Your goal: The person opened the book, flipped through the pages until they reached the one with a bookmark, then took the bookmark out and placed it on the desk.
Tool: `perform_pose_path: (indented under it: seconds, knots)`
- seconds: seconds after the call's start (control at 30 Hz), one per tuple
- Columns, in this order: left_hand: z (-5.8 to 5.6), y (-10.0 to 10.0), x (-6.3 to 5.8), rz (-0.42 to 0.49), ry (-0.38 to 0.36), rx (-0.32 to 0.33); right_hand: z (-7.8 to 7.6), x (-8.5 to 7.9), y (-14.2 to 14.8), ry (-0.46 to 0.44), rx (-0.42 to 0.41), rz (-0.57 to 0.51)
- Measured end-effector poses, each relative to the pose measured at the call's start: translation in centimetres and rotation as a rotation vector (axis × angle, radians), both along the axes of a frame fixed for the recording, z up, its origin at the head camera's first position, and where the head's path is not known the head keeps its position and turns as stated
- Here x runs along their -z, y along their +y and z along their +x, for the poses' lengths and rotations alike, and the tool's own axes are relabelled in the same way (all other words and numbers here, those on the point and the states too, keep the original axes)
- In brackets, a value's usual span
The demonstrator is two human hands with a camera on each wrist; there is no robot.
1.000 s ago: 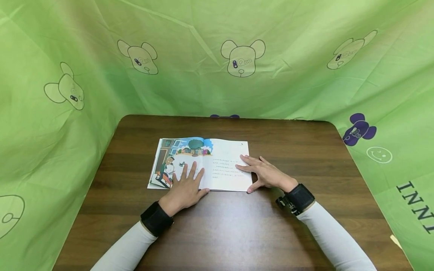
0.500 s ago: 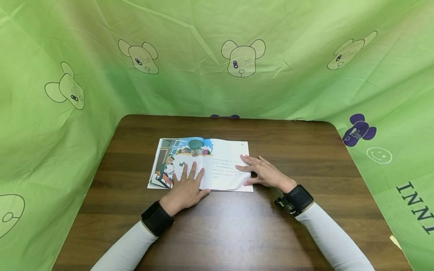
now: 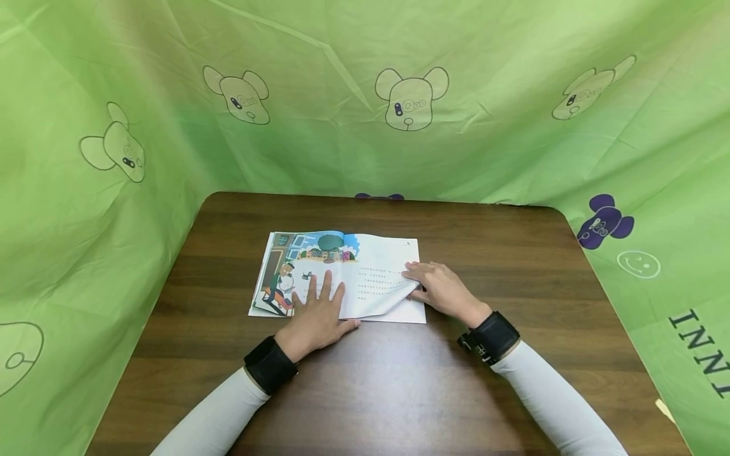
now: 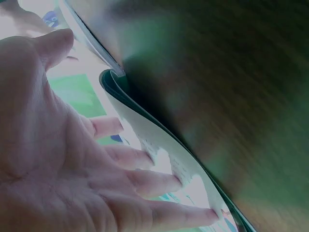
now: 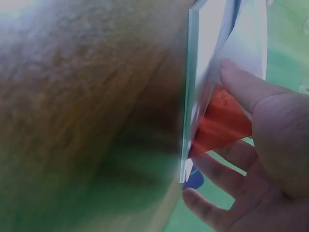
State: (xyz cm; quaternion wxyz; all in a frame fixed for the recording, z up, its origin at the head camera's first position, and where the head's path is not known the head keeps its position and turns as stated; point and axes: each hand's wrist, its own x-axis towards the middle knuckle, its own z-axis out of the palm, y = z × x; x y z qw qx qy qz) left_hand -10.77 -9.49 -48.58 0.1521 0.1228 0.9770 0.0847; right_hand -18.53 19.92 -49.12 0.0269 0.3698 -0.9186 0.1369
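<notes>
An open picture book [image 3: 373, 250] lies on the wooden table, a colourful illustration on its left page and printed lines on its right one. Spread flat, my left hand [image 3: 315, 322] rests on the lower part of the left page; in the left wrist view its fingers [image 4: 159, 183] are straight and apart on the paper. At the right edge, my right hand [image 3: 447, 292] pinches a page [image 3: 390, 296], whose lower corner is lifted and curled. The right wrist view shows the thumb against that raised page, with a red patch [image 5: 224, 121] between thumb and fingers.
The brown table [image 3: 365, 392] extends around the book on all sides. A green curtain [image 3: 319, 152] with bear-face prints hangs behind and at both sides. Black bands [image 3: 270, 365] circle both wrists, with white sleeves below.
The right hand's thumb has moved up and inward, lifting and curling the right page's lower corner, which lay flat before. The left hand has stayed nearly in place on the book.
</notes>
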Motion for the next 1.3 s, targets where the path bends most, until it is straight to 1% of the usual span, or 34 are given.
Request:
perform_pose_path:
  seconds: [0.2, 0.3, 0.4, 0.5, 0.7, 0.87, 0.93, 1.0, 1.07, 1.13, 1.23, 1.3]
  knots:
    - [-0.2, 0.6, 0.2, -0.036, 0.027, -0.011, 0.0, -0.2, -0.2, 0.07, 0.078, -0.038]
    - [-0.3, 0.8, 0.2, -0.034, 0.051, -0.015, 0.0, -0.4, -0.2, 0.105, 0.116, -0.053]
    - [-0.3, 0.9, 0.2, -0.038, 0.067, -0.018, 0.1, -0.5, -0.3, 0.127, 0.136, -0.077]
    - [-0.2, 1.0, 0.1, -0.039, 0.081, -0.018, 0.2, -0.5, -0.4, 0.121, 0.17, -0.102]
    - [0.0, 0.9, 0.3, -0.042, 0.115, 0.003, 0.2, -0.3, -0.5, 0.059, 0.258, -0.147]
    - [-0.1, 0.8, 0.3, -0.034, 0.126, -0.003, 0.5, -0.2, -0.4, 0.038, 0.276, -0.141]
    - [-0.2, 0.8, 0.3, -0.028, 0.133, -0.008, 0.7, -0.1, -0.4, 0.027, 0.269, -0.127]
    - [-0.2, 0.7, 0.2, -0.019, 0.152, -0.015, 1.0, -0.1, -0.6, 0.014, 0.242, -0.104]
    - [-0.2, 0.6, 0.2, 0.01, 0.172, -0.037, 1.3, 0.0, -0.7, 0.001, 0.185, -0.068]
    - [-0.2, 0.4, 0.2, 0.058, 0.201, -0.072, 1.6, 0.1, -0.8, -0.009, 0.119, -0.017]
    - [-0.3, -0.2, 0.3, 0.153, 0.307, -0.123, 1.9, 0.3, -0.9, -0.015, 0.043, 0.049]
    - [-0.5, -0.7, 0.4, 0.214, 0.379, -0.147, 2.0, 0.4, -0.9, -0.01, 0.026, 0.073]
